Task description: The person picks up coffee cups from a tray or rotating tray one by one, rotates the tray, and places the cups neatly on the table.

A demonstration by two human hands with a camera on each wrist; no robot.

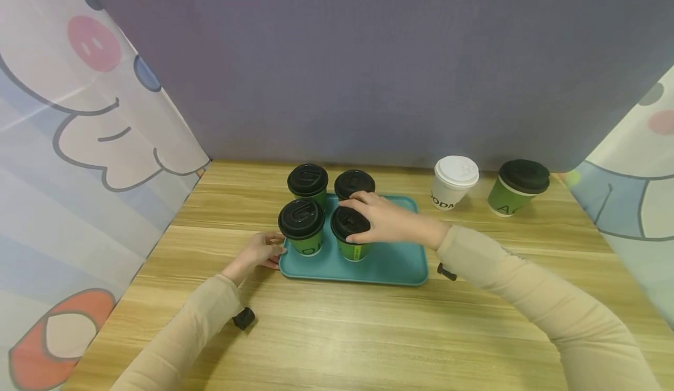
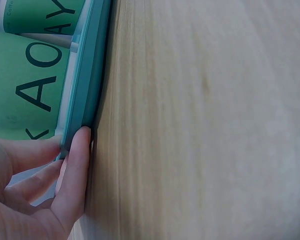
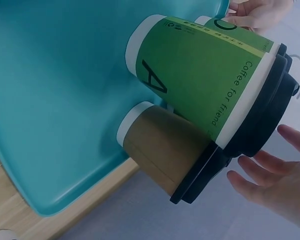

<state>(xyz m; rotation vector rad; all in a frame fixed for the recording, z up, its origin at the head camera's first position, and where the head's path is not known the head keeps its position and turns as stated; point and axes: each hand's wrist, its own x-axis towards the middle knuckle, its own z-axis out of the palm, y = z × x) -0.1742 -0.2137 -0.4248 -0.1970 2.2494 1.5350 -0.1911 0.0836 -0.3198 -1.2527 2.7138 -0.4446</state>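
On teal tray point(image 1: 392, 268) (head cam), front-right green coffee cup point(image 1: 351, 251) sits, R hand point(image 1: 383, 218) over black lid point(image 1: 343, 222); L hand point(image 1: 260, 251) at tray's L edge. L wrist: thumb & fingers pinch edge. R wrist: fingers loosely spread nr lid, brown cup point(image 3: 162, 145) alongside.

Soft, even, fairly bright light fills the head view, leaving a pale sheen on the near worktop point(image 1: 337, 338) and a faint shadow beside the left sleeve point(image 1: 184, 332). Both wrist views look dimmer and bluish; the left one's wood grain blurs rightward, the right one shows soft shading on the teal tray point(image 3: 55, 100) near the green paper cup point(image 3: 200, 75).
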